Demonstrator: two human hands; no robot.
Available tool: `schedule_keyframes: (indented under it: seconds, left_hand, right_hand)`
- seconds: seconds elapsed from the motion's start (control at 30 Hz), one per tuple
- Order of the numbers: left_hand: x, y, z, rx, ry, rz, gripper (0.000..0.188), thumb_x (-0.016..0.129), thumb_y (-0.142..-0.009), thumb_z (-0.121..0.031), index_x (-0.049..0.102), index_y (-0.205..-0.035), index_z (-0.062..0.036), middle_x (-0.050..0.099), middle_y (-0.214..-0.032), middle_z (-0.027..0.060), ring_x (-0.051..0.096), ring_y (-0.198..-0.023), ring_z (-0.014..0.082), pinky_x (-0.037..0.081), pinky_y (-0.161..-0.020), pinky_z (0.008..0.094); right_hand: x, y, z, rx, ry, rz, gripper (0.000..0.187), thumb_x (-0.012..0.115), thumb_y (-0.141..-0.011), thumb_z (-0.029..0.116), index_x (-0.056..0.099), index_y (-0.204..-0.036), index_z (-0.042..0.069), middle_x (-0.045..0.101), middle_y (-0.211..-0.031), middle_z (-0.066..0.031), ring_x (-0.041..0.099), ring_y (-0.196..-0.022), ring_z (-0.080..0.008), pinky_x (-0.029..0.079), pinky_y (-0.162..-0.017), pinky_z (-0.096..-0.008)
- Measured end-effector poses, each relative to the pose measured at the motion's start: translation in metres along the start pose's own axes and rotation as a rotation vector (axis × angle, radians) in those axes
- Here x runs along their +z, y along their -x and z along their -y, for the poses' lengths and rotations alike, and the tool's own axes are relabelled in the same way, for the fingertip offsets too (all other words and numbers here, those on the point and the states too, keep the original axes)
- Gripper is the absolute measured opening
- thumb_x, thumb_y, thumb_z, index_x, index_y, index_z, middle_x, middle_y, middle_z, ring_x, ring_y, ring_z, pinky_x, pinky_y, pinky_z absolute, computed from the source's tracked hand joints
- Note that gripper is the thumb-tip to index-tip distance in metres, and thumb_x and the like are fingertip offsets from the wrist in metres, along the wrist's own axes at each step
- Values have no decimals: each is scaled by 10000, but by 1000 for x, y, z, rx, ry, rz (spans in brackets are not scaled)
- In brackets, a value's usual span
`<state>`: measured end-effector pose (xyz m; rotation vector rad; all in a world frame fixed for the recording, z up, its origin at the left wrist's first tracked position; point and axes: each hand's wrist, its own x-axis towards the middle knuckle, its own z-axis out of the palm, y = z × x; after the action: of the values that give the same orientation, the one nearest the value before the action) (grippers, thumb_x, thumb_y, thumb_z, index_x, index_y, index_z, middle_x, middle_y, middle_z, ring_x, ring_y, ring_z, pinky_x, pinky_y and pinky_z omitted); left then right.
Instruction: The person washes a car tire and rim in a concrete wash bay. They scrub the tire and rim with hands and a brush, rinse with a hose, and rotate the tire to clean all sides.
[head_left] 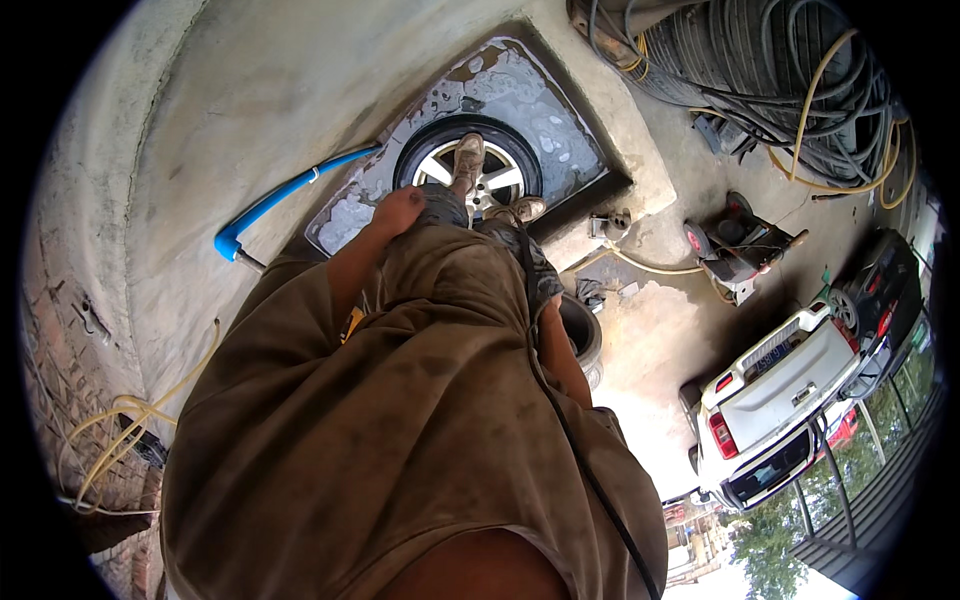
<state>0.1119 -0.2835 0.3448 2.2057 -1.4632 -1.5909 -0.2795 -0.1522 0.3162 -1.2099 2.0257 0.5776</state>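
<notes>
My left hand is closed against my trouser leg by the left knee; whatever its fingers hold, if anything, is hidden. On the other side, my right hand is low beside my right thigh, mostly covered by the trousers and a dark cable, so its fingers do not show. A wheel with a black tyre and a pale spoked rim lies flat in a tank of foamy grey water. One worn shoe presses on the wheel, and the other shoe is at its near right edge.
A blue pipe runs along the concrete wall at left. Another tyre stands close to my right side. Farther right are a wheeled machine, coiled hoses and a white pickup. A yellow hose lies at lower left.
</notes>
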Motion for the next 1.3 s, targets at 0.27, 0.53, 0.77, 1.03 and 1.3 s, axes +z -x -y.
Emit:
schedule_keyframes:
  seconds: [0.27, 0.53, 0.77, 1.03, 1.3]
  left_hand:
    - [2, 8, 1, 3, 5, -34, 356, 570, -856, -319, 588, -1133, -96, 653, -1040, 173, 610, -997, 354, 482, -859, 427]
    - [-7, 5, -17, -59, 22, -15, 433, 583, -847, -313, 523, -1225, -111, 661, -1004, 157, 616, -976, 351, 483, -852, 428]
    - [-8, 3, -7, -41, -17, 0, 450, 594, -842, -341, 522, -1224, -114, 663, -1007, 142, 625, -967, 335, 491, -838, 416]
    - [1, -1, -7, -17, -32, -5, 377, 604, -859, -324, 575, -1156, -93, 669, -958, 143, 644, -921, 299, 499, -806, 376]
    - [16, -5, -10, 27, 35, -23, 384, 621, -852, -316, 579, -1160, -91, 671, -935, 134, 648, -889, 292, 502, -791, 377]
  right_hand:
    - [-1, -10, 19, -54, 6, 20, 448, 537, -850, 391, 574, -1234, 164, 582, -1176, -56, 447, -1184, -245, 352, -956, -447]
    - [-1, -16, 26, -72, 0, 15, 454, 527, -857, 396, 569, -1242, 159, 577, -1198, -53, 448, -1195, -242, 340, -973, -450]
    - [-11, -27, 35, -89, -2, 14, 459, 519, -864, 400, 565, -1250, 155, 572, -1217, -50, 449, -1205, -240, 329, -988, -453]
    - [-22, -37, 36, -112, 6, 14, 465, 510, -871, 404, 560, -1258, 151, 567, -1239, -47, 451, -1216, -237, 317, -1004, -456]
    - [-30, -42, 29, -159, 44, 15, 471, 501, -878, 409, 556, -1266, 147, 561, -1261, -45, 452, -1227, -234, 304, -1021, -459]
